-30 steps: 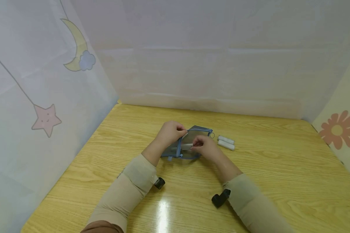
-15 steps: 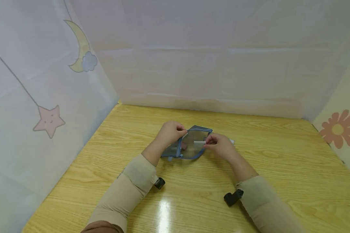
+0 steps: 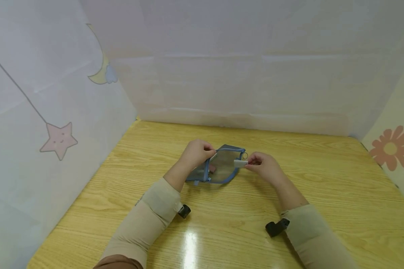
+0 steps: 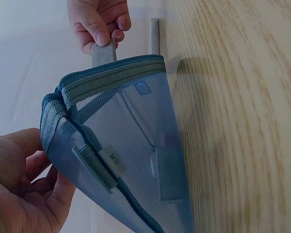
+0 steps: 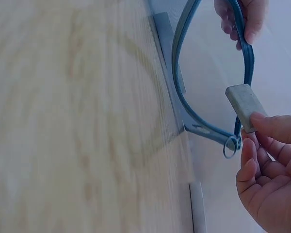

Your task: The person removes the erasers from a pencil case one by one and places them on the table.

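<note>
A blue mesh zip pouch (image 3: 235, 174) lies on the table with its mouth spread. My left hand (image 3: 196, 153) pinches its upper edge. Between thumb and fingers, my right hand (image 3: 265, 165) holds a small whitish rectangular block (image 3: 240, 163) at the pouch's right side. The right wrist view shows the block (image 5: 245, 103) beside the zip edge, above a metal ring (image 5: 230, 147). Through the mesh in the left wrist view, a grey block (image 4: 169, 174) shows inside. A pinkish-brown piece (image 3: 212, 169) is also visible inside the pouch in the head view.
A pale bar (image 5: 197, 206) lies on the wooden table (image 3: 222, 220) by the pouch, mostly hidden behind my right hand in the head view. Printed sheets stand as walls at the back (image 3: 242, 74) and sides.
My right hand has moved right, from inside the pouch's mouth to its right edge, with the whitish block. It now covers the pale bars on the table. My left hand stays at the pouch's edge.
</note>
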A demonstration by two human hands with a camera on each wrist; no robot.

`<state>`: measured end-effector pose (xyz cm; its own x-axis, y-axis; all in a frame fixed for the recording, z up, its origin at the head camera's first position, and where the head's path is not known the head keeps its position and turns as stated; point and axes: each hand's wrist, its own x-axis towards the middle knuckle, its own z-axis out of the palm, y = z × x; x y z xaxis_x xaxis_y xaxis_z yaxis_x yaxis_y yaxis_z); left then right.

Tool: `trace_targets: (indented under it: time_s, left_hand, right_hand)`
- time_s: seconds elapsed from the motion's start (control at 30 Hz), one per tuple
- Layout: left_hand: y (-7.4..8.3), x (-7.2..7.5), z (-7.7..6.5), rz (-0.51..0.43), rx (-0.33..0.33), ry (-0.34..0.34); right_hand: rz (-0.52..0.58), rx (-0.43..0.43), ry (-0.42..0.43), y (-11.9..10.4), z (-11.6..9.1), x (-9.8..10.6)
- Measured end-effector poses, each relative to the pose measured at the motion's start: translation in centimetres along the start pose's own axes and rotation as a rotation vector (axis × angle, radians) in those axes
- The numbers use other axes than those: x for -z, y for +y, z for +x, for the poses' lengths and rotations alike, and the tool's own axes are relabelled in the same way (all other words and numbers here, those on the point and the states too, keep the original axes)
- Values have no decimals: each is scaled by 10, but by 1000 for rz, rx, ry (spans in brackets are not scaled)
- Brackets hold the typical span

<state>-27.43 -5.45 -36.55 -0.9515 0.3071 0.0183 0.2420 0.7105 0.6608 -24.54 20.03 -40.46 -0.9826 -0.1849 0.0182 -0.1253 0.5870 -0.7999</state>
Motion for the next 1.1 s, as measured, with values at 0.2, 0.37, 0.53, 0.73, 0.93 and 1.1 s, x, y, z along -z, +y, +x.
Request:
trace_targets:
  time_s: [0.2, 0.37, 0.53, 0.73, 0.93, 1.1]
  left_hand:
    - [0, 0, 0, -1, -1, -4]
    - [-1, 0, 1, 7, -5, -8]
    - [-2, 0, 2, -7, 1, -4]
    - [-2, 0, 2, -4, -5, 2]
    - [-2, 0, 2, -6, -4, -4]
    - [-2, -1, 2, 12, -1, 0]
  right_hand:
    - [-26, -27, 18, 9, -3, 12]
    - [-40, -61, 36, 18, -2, 23]
    - [-42, -98, 68, 29, -4, 36]
    - [-8, -120, 86, 43, -7, 50]
    - [-23, -143, 112, 56, -12, 62]
    - [-21, -159, 126, 66, -15, 68]
